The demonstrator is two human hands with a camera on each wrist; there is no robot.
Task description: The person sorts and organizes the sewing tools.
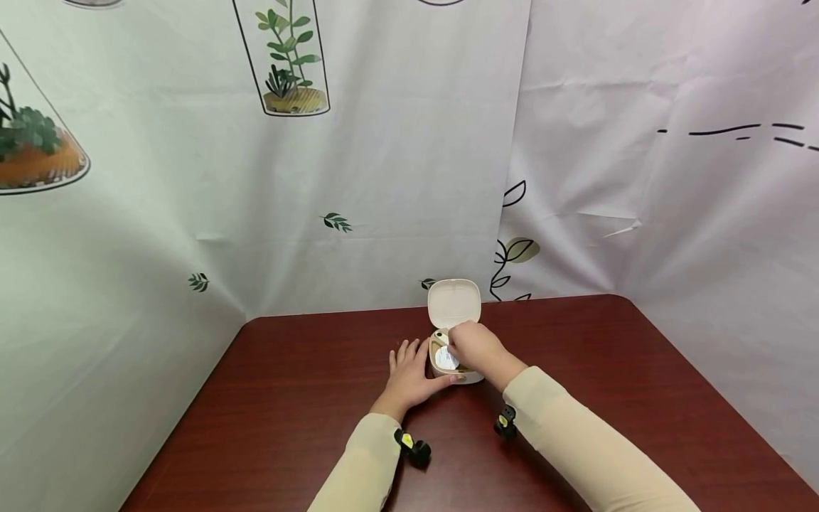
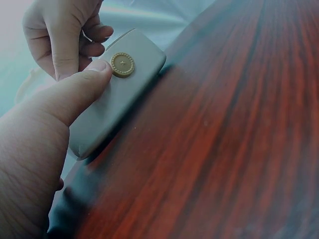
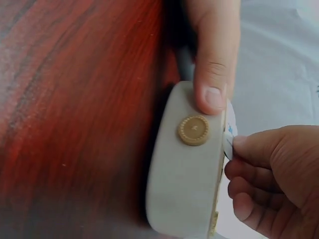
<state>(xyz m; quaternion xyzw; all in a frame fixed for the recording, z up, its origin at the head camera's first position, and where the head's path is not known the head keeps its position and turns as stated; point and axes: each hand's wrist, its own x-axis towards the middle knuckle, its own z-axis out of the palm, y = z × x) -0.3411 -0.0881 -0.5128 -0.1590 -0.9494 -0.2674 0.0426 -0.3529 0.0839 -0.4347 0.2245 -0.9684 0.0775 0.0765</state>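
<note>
A small cream case (image 1: 472, 378) stands on the table with its lid (image 1: 454, 304) raised at the back. On its front wall is a tan button-like knob (image 3: 194, 130). My left hand (image 1: 409, 377) steadies the case, its thumb pressing the front beside the knob and its other fingers stretched out along the left side. From above, my right hand (image 1: 480, 348) reaches into the case. Between thumb and curled fingers it pinches a thin white round piece (image 3: 230, 124) with small blue print, at the case's rim. Much of the case's inside is hidden behind the right hand.
The dark red wooden table (image 1: 307, 412) ends just behind the case. A white cloth backdrop (image 1: 397, 156) printed with plants hangs around the back and sides. Each wrist wears a small black camera, such as the left one (image 1: 416, 451).
</note>
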